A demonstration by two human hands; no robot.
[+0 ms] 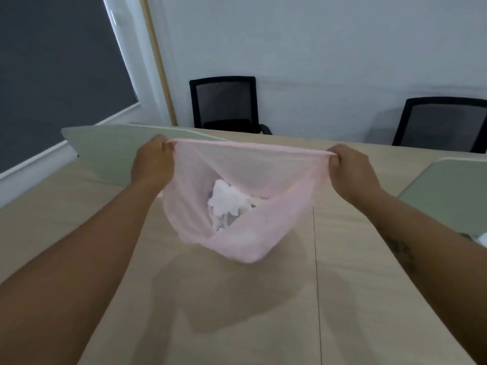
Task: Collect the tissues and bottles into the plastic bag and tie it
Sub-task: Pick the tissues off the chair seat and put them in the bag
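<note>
Your left hand (pixel 154 162) and right hand (pixel 353 171) each pinch the rim of the pink plastic bag (pixel 237 206), holding it with tissues (pixel 229 201) inside above the pale wood worktop (pixel 263 299), two black chairs (pixel 224 104) beyond against the white wall (pixel 316 48).

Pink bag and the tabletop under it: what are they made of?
Translucent pink bag: thin plastic film, it seems; white crumpled tissues show through, and it sags in folds. Pale beige tabletop: probably wood-grain laminate, smooth matte; faint streaks, one straight seam.
</note>
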